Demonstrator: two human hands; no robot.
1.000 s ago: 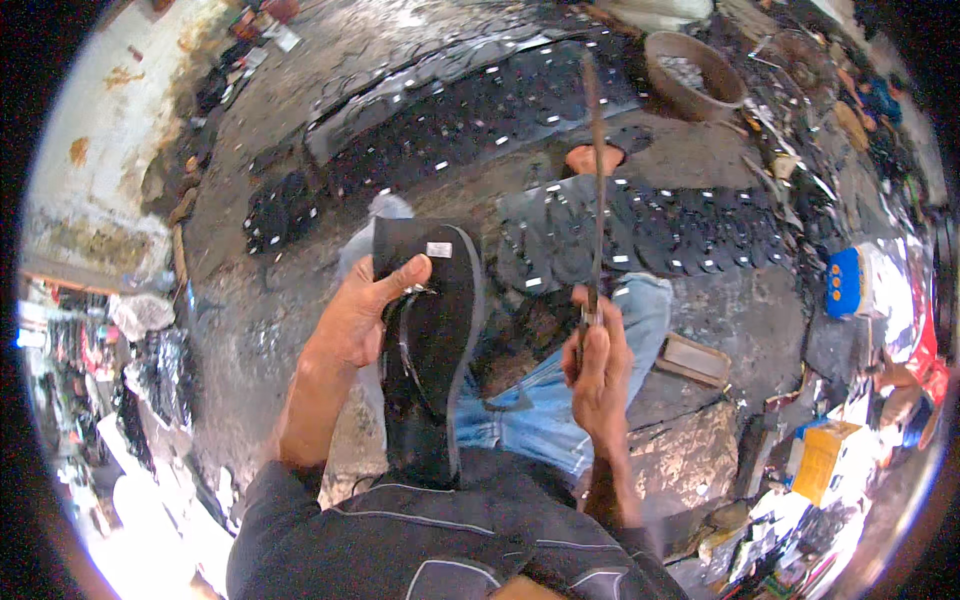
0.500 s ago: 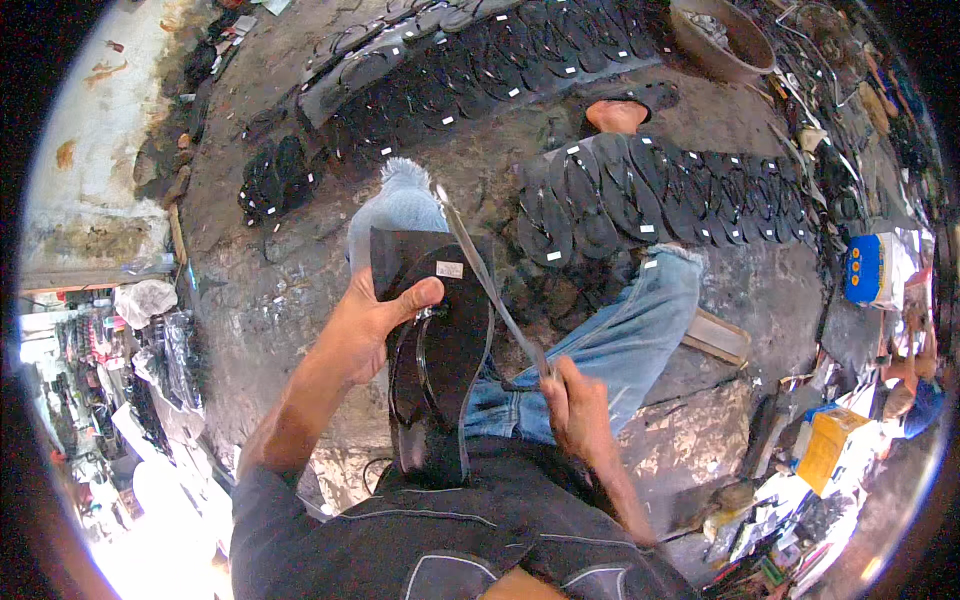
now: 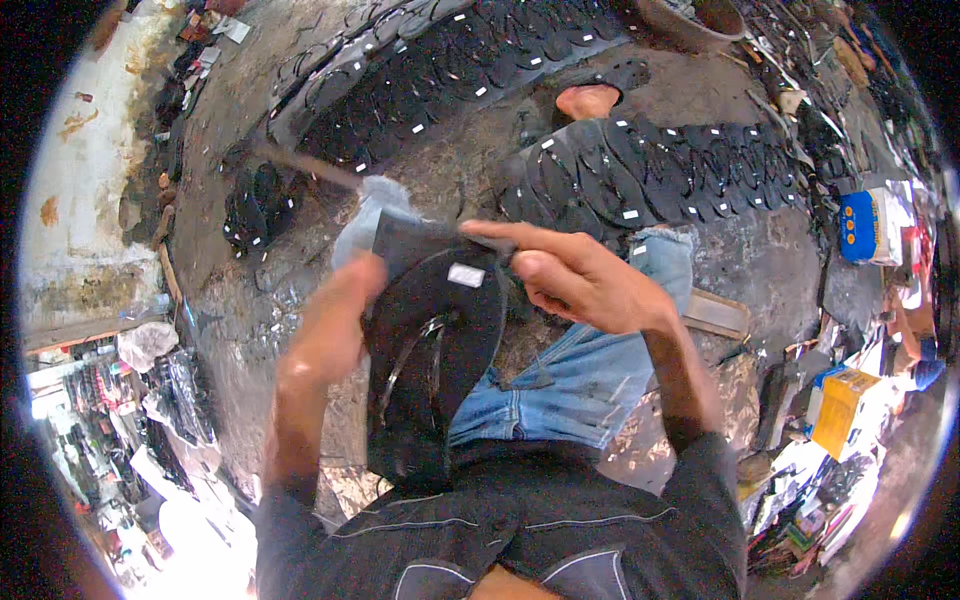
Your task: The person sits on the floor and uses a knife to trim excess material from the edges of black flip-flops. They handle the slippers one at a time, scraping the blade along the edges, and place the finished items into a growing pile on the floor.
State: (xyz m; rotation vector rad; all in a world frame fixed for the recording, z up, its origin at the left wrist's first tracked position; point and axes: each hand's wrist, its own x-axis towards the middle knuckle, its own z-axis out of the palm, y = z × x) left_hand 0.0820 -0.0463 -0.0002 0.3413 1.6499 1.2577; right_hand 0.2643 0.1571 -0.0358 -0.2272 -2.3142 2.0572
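Observation:
A black thong sandal (image 3: 435, 350) with a small white sticker stands in front of my lap, its straps facing me. My left hand (image 3: 335, 320), blurred by motion, grips its left edge. At the upper right corner of the sandal, my right hand (image 3: 595, 285) is closed, with its index finger stretched along the top edge. A long thin knife blade (image 3: 310, 165), smeared by motion, sticks out to the upper left, in line with that finger. The knife's grip is hidden in my right hand.
Rows of black sandals (image 3: 650, 170) lie on the floor ahead and to the right, with another group (image 3: 260, 200) at left. A bare foot (image 3: 588, 101) rests between rows. A round basin (image 3: 700, 22), a blue box (image 3: 868, 228) and a yellow box (image 3: 842, 412) stand right.
My right hand has risen from beside my lap to the sandal's upper right corner. The knife blade has swung to the upper left. My left hand has shifted off the strap to the sandal's left edge.

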